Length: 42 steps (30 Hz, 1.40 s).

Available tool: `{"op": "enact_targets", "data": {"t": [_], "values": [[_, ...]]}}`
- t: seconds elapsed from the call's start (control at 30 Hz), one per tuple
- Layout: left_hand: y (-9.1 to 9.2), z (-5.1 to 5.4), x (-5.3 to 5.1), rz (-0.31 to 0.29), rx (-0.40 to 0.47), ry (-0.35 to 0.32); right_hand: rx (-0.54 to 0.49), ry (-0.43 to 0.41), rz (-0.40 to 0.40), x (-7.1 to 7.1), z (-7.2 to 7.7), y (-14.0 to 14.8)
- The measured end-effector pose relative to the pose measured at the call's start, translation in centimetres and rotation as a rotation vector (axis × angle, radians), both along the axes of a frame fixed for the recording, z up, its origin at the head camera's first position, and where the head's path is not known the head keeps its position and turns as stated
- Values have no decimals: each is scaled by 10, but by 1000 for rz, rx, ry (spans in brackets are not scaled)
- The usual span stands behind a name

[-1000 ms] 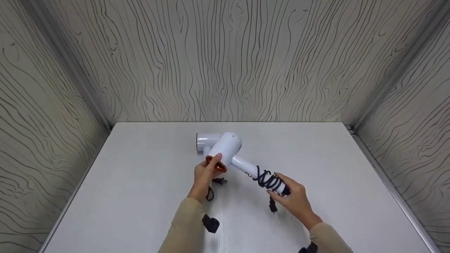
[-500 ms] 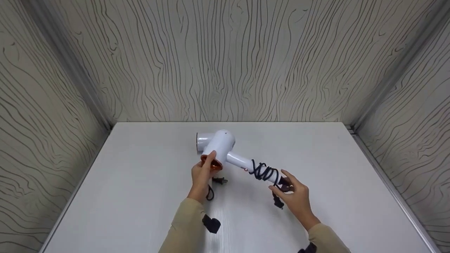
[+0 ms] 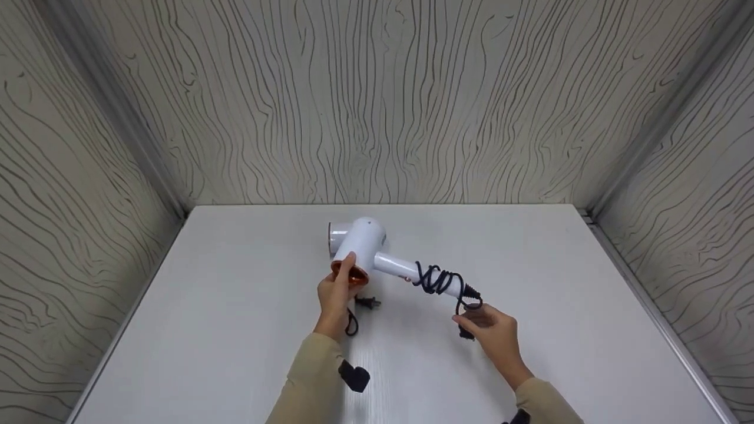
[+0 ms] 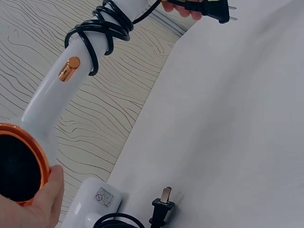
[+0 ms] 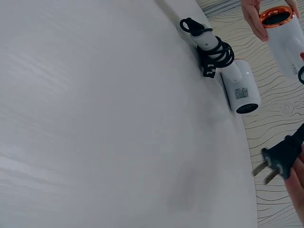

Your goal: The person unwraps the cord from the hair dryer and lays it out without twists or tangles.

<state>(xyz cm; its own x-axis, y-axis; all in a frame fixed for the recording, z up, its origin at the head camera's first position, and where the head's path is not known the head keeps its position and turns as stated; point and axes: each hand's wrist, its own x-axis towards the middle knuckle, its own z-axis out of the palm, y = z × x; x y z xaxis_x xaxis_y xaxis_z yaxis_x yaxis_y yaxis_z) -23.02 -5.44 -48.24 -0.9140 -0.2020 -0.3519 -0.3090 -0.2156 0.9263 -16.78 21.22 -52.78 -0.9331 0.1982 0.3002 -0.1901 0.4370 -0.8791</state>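
A white hair dryer (image 3: 360,241) with an orange-rimmed end is held above the table, its handle slanting down to the right. My left hand (image 3: 336,298) grips the barrel at that orange rim, thumb on the outside. Loops of black cord (image 3: 436,280) wrap the handle. Below the handle's end, my right hand (image 3: 490,328) pinches the loose end of the cord close to its two-pin plug (image 5: 280,156). A second white hair dryer (image 5: 243,88) lies on the table behind the first, its cord wound round its handle; the head view shows only part of it.
The second dryer's plug (image 3: 369,302) lies on the white table (image 3: 247,330) near my left hand. Wood-grain panels (image 3: 377,106) stand at the back and both sides, with grey metal strips along the corners.
The held hair dryer has shifted left and its handle has risen toward level. My right hand has left the handle's end and now pinches the cord by the plug.
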Motion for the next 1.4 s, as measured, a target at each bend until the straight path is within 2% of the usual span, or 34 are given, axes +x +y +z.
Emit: {"op": "enact_targets", "data": {"t": [0.1, 0.27, 0.43, 0.6, 0.73, 1.0, 1.23, 1.4], "values": [[-1, 0, -1, 28, 16, 4, 28, 30, 31, 1, -5, 0], [-3, -1, -2, 44, 24, 25, 125, 154, 64, 1, -13, -1], [-3, -4, -2, 62, 42, 40, 255, 287, 67, 3, -15, -1], [-6, -5, -2, 88, 51, 26, 441, 476, 27, 5, -9, 2], [-7, -6, -2, 81, 37, 22, 510, 594, 10, 4, 2, 5], [-7, -8, -2, 63, -6, 17, 455, 636, 52, -5, 21, 14], [-8, -8, -1, 58, -38, 37, 489, 706, 10, -14, 38, 20], [-8, -8, 0, 49, -58, 42, 462, 682, -10, -20, 43, 24]]}}
